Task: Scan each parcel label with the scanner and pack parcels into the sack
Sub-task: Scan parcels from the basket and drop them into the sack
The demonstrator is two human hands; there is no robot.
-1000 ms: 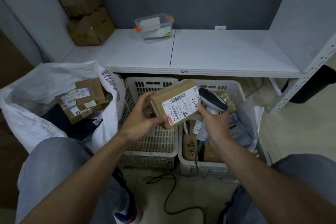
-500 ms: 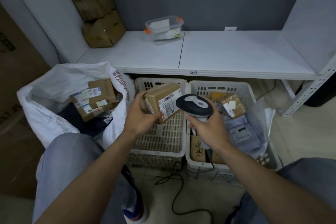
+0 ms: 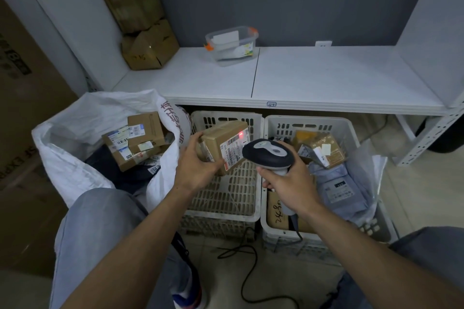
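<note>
Now parcel [image 3: 222, 137] between left fingers [image 3: 195, 138], thumb [image 3: 214, 164]; scanner [image 3: 268, 154] beside.

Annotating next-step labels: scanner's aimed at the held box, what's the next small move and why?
Probably tilt the scanner slightly so its aim drops along the label. The right hand points it at the parcel gripped by the left hand, but the red spot sits at the label's top corner, seemingly off the barcode. Packing into the sack comes after.

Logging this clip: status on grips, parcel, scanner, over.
Left grip holds cardboard parcel. Right grip holds barcode scanner, red dot on the parcel's label. White sack open at left; nothing blocks the beam.
</note>
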